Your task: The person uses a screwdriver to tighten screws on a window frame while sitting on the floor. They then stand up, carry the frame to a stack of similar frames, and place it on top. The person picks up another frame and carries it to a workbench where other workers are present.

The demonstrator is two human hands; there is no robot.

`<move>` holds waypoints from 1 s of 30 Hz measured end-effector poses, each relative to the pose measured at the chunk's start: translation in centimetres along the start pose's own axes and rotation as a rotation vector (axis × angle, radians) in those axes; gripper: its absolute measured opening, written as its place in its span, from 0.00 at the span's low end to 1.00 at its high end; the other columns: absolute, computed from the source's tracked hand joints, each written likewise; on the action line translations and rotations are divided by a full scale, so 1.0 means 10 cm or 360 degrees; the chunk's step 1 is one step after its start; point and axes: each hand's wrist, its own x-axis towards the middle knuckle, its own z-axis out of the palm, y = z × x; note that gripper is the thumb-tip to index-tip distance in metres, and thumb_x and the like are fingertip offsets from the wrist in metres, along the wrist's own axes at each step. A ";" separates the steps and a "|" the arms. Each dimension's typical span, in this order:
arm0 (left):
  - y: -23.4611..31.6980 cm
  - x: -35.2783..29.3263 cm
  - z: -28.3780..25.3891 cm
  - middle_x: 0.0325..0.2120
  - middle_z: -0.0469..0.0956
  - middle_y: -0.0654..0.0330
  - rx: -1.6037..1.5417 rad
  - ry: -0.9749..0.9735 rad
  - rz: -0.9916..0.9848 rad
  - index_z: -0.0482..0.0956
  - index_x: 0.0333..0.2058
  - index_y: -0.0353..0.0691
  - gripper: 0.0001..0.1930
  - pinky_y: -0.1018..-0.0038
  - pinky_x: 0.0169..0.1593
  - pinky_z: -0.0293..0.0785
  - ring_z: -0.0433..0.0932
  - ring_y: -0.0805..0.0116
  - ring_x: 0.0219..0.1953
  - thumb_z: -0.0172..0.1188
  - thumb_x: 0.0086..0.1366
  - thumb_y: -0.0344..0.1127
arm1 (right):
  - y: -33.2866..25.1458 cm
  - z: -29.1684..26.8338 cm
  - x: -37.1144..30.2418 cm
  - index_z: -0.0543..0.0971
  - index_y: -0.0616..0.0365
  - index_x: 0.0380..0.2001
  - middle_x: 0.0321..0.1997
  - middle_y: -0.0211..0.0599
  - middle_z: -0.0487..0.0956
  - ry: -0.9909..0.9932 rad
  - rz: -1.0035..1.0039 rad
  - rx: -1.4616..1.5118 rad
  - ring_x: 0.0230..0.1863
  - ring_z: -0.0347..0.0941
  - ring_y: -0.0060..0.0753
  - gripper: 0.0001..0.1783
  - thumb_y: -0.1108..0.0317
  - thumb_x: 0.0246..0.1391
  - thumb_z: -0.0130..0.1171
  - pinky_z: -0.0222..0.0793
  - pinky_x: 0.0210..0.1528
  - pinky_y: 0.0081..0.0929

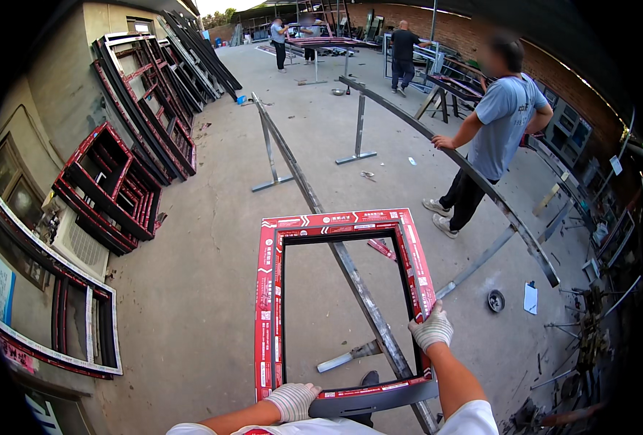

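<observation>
A rectangular window frame (269, 304), wrapped in red and white protective film with a dark inner edge, is held up in front of me. My left hand (294, 401), in a striped whitish work glove, grips its lower left corner. Gloved the same way, my right hand (433, 328) is closed round the right side bar, low down. Behind the opening a long metal rail (301, 174) of a stand runs away from me, and a foot of that stand shows through the frame. Fingers of both hands are partly hidden by the frame.
A co-worker (506, 109) stands at right with a hand on a second long rail (473, 174). Red-filmed frames (107, 185) and dark frames (143, 94) lean along the left wall. A round dark bowl (495, 301) and metal scraps (590, 370) lie at right. More people work at the back.
</observation>
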 end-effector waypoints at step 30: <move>0.04 0.00 0.00 0.48 0.79 0.41 0.0012 0.0057 0.0003 0.73 0.57 0.32 0.37 0.55 0.56 0.78 0.81 0.45 0.52 0.69 0.57 0.53 | 0.02 0.10 0.07 0.53 0.57 0.75 0.61 0.55 0.75 0.0010 0.0019 -0.0050 0.55 0.80 0.56 0.59 0.47 0.45 0.70 0.77 0.58 0.46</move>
